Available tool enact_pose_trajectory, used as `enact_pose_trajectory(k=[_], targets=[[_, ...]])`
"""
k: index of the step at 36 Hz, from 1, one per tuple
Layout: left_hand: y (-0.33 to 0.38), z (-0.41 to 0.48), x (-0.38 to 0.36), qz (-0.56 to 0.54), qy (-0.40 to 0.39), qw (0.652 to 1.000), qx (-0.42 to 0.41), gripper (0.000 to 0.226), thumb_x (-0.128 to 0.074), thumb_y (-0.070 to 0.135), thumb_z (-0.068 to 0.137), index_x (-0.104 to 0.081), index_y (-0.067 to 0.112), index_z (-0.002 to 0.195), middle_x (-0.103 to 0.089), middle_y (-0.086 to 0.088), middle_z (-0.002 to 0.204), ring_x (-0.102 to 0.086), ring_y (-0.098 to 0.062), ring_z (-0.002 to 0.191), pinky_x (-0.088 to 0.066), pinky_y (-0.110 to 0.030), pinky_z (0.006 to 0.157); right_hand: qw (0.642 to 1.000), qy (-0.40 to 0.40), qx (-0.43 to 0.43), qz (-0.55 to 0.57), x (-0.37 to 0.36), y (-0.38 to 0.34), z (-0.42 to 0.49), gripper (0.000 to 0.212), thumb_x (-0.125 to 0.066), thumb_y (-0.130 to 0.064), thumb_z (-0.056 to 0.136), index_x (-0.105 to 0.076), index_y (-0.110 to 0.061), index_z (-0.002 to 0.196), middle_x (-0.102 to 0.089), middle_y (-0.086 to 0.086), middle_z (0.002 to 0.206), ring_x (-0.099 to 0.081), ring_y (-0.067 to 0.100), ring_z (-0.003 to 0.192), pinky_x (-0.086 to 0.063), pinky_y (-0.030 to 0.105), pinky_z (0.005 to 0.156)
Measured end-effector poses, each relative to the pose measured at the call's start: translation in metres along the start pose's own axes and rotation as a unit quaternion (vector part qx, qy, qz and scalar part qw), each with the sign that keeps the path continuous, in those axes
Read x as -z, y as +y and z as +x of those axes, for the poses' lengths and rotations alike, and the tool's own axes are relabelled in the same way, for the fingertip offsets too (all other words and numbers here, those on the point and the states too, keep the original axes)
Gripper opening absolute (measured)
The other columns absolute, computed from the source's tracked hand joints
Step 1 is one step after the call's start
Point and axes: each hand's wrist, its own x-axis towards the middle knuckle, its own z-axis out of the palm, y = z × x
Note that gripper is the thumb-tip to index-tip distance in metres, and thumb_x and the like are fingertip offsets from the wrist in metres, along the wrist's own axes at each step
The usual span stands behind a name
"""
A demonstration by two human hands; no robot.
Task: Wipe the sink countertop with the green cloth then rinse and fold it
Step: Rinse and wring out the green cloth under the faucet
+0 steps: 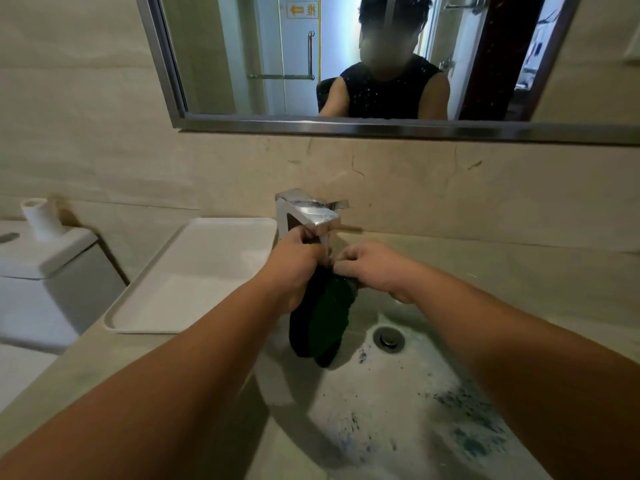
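Left hand and right hand, each grip pinching its top edge, hold the green cloth just beneath the faucet. The cloth hangs over the sink, near the drain.

Polished metal faucet, glossy glazed sink, wet dark cloth, smooth white plastic tray.

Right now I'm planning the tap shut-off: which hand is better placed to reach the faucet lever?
Probably the right hand: the faucet lever sticks out toward its side, while the left hand holds the green cloth under the spout.
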Motion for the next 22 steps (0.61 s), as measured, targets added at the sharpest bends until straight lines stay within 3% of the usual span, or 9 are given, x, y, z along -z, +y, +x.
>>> enact_pose_trajectory(k=[2, 5, 9, 13, 16, 19, 22], targets=[[-0.002, 0.001, 0.003, 0.027, 0.006, 1.000, -0.004, 0.047, -0.051, -0.019, 0.088, -0.068, 0.001, 0.127, -0.073, -0.030, 0.118, -0.073, -0.049, 0.109, -0.061, -0.059, 0.096, 0.999, 0.024, 0.016, -0.015, 0.000, -0.003, -0.002, 0.018, -0.069, -0.021, 0.093, -0.073, -0.004, 0.092, -0.070, 0.015, 0.088, -0.060, 0.023, 0.081, -0.048, 0.038, 0.073], [-0.005, 0.004, 0.009, 0.073, 0.019, 0.997, 0.007, 0.043, -0.053, -0.010, 0.091, -0.069, 0.008, 0.126, -0.079, -0.018, 0.110, -0.077, -0.038, 0.103, -0.063, -0.049, 0.092, 0.998, 0.049, 0.033, 0.012, 0.000, -0.010, -0.003, 0.016, -0.070, -0.024, 0.094, -0.073, -0.009, 0.089, -0.075, 0.017, 0.090, -0.065, 0.023, 0.080, -0.050, 0.039, 0.073], [-0.009, 0.003, 0.016, 0.190, 0.037, 0.981, 0.033, 0.039, -0.053, -0.001, 0.092, -0.066, 0.016, 0.125, -0.075, -0.015, 0.111, -0.074, -0.032, 0.101, -0.061, -0.038, 0.078, 0.993, 0.084, 0.043, 0.066, 0.003, -0.014, -0.004, 0.019, -0.068, -0.028, 0.096, -0.068, -0.012, 0.085, -0.067, 0.009, 0.078, -0.062, 0.023, 0.073, -0.048, 0.038, 0.069], [-0.012, 0.000, 0.021, 0.260, 0.032, 0.964, 0.042, 0.034, -0.057, 0.005, 0.092, -0.071, 0.034, 0.101, -0.076, -0.003, 0.097, -0.073, -0.021, 0.088, -0.056, -0.026, 0.062, 0.987, 0.091, 0.044, 0.121, 0.010, -0.012, -0.005, 0.018, -0.065, -0.024, 0.098, -0.065, -0.025, 0.080, -0.066, 0.010, 0.083, -0.062, 0.024, 0.078, -0.047, 0.038, 0.071], [-0.010, 0.001, 0.022, 0.277, 0.048, 0.959, 0.042, 0.025, -0.063, 0.012, 0.090, -0.070, 0.036, 0.092, -0.076, 0.002, 0.094, -0.073, -0.020, 0.092, -0.057, -0.030, 0.069, 0.982, 0.095, 0.046, 0.154, 0.014, -0.011, -0.006, 0.017, -0.064, -0.018, 0.099, -0.063, -0.024, 0.083, -0.065, 0.005, 0.082, -0.059, 0.020, 0.076, -0.046, 0.034, 0.069], [-0.008, 0.002, 0.023, 0.275, 0.041, 0.959, 0.058, 0.022, -0.068, 0.016, 0.086, -0.075, 0.027, 0.103, -0.079, -0.003, 0.099, -0.075, -0.024, 0.096, -0.063, -0.041, 0.086, 0.979, 0.102, 0.055, 0.170, 0.017, -0.011, -0.008, 0.020, -0.063, -0.018, 0.099, -0.061, -0.024, 0.081, -0.063, 0.000, 0.076, -0.058, 0.017, 0.073, -0.045, 0.033, 0.068], [-0.008, 0.004, 0.026, 0.271, 0.028, 0.961, 0.050, 0.015, -0.075, 0.023, 0.093, -0.077, 0.024, 0.107, -0.083, 0.000, 0.096, -0.080, -0.020, 0.091, -0.065, -0.043, 0.089, 0.971, 0.121, 0.058, 0.198, 0.022, -0.010, -0.009, 0.015, -0.063, -0.019, 0.100, -0.063, -0.021, 0.085, -0.064, 0.005, 0.081, -0.059, 0.021, 0.078, -0.045, 0.036, 0.073]])
